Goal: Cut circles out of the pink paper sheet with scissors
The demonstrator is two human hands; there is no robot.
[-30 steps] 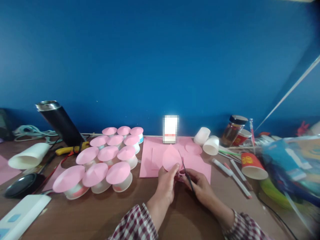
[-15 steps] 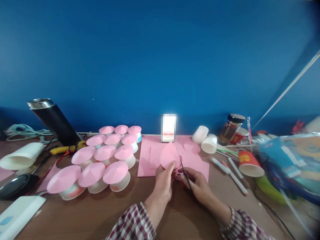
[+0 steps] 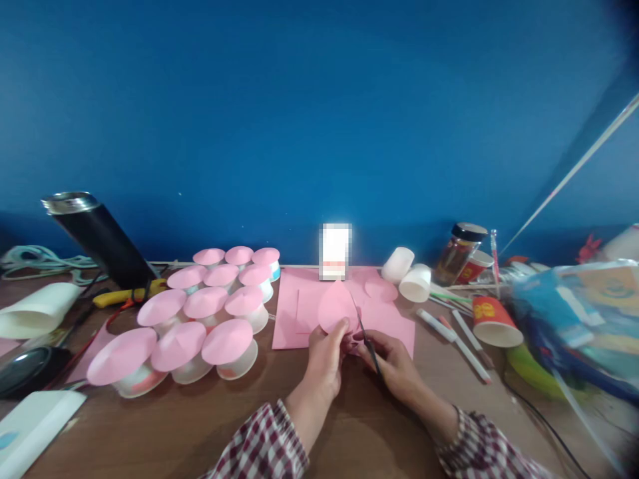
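In the head view, my left hand (image 3: 327, 359) is closed on a pink paper piece (image 3: 337, 307), rounded with a pointed top, its thumb pressed on the lower edge. My right hand (image 3: 392, 362) is wrapped round dark, narrow scissors (image 3: 368, 346), seen nearly edge-on. Their thin blade points up and away along the right side of the paper piece. Both hands meet at its lower edge, where the fingers hide the details. Underneath and behind lie pink paper sheets (image 3: 287, 319), with a pink paper disc (image 3: 381, 289) on them.
Left stand several paper cups with pink cone tops (image 3: 227, 340), beside a black flask (image 3: 104, 239) and yellow-handled pliers (image 3: 130, 295). Right are white cups (image 3: 415, 283), markers (image 3: 472, 358), a red cup (image 3: 494, 320), a jar (image 3: 459, 253) and plastic packaging (image 3: 574, 306). A blue wall (image 3: 319, 120) rises behind.
The whole view has shifted slightly, so things appear a little further left and up. My hands keep their hold on the paper piece and the scissors, with little visible movement.
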